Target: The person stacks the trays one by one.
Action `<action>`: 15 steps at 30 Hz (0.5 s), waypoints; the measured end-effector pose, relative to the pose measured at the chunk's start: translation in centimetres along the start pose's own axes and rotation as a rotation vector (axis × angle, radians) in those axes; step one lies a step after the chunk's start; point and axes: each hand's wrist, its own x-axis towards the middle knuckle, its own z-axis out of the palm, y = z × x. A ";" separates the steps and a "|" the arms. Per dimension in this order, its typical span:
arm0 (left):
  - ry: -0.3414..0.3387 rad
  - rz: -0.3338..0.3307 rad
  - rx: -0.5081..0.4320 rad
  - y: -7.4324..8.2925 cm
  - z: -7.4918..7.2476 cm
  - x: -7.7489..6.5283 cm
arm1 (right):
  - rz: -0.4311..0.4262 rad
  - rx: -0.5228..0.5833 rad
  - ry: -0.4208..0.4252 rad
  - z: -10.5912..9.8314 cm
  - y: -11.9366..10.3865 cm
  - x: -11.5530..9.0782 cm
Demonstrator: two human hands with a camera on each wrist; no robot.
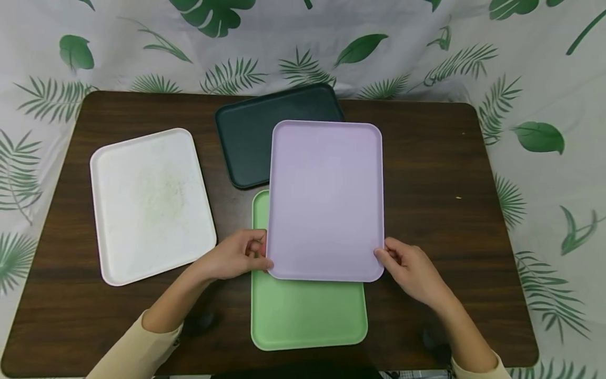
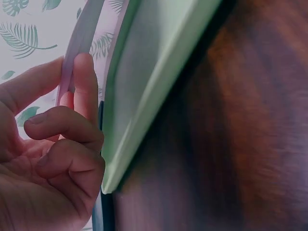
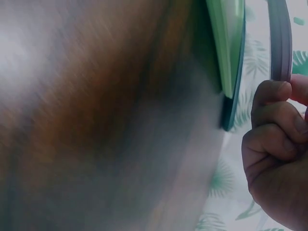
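Note:
A lilac tray (image 1: 326,200) is held up above the table by both hands. My left hand (image 1: 235,255) pinches its left edge near the front corner, thumb on top and fingers beneath. At the opposite edge my right hand (image 1: 416,271) pinches the front right corner the same way. Below it lies a light green tray (image 1: 309,318), its upper part hidden by the lilac one. In both wrist views a gap shows between the lilac tray (image 2: 83,38) and the green tray (image 3: 226,48).
A dark green tray (image 1: 246,139) lies at the back, partly covered by the lilac tray. To the left rests a white tray (image 1: 151,205) with greenish smudges. All stand on a dark wooden table (image 1: 435,158), with a leaf-patterned cloth (image 1: 274,47) behind.

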 end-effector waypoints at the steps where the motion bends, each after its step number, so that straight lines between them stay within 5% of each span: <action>1: -0.002 -0.002 -0.006 -0.2 0.1 -0.2 | 0.001 0.008 -0.009 0.2 0.0 -0.1; 15: 0.010 -0.051 0.063 -2.1 1.2 -3.0 | -0.006 0.185 -0.212 0.9 0.2 -1.3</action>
